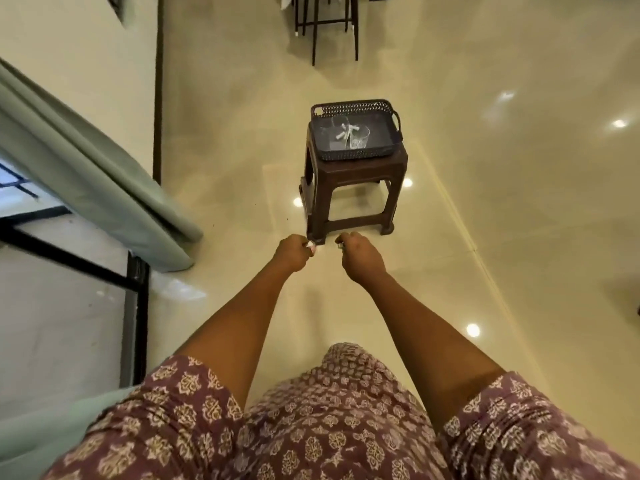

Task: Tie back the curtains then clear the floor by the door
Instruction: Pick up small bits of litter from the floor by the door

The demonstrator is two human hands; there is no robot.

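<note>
you're standing over a glossy cream floor (pixel 221 140), both arms reaching forward and down. your left hand (pixel 290 252) is curling into a loose fist with something small and pale showing at the fingertips, can't tell what it is. your right hand (pixel 360 255) is curling closed too, a small shiny bit peeking out at the fingers, also too small to identify. the two hands are hovering side by side, near each other but apart, just at the near edge of a brown plastic stool (pixel 351 199).

the stool is standing upright on the floor in the middle of the scene. a dark perforated tray (pixel 353 110) with side handles is sitting on top of it, holding clear glasses (pixel 358 136) and some small white pieces, blurred.

on the left a pale green curtain (pixel 86 168) is hanging down at a slant, its lower end resting near the floor beside a black-framed door (pixel 135 289). more green fabric is showing at the near left corner. far off, dark chair legs (pixel 322 26) are standing at the top edge. your patterned purple garment (pixel 311 427) is filling the near edge.
</note>
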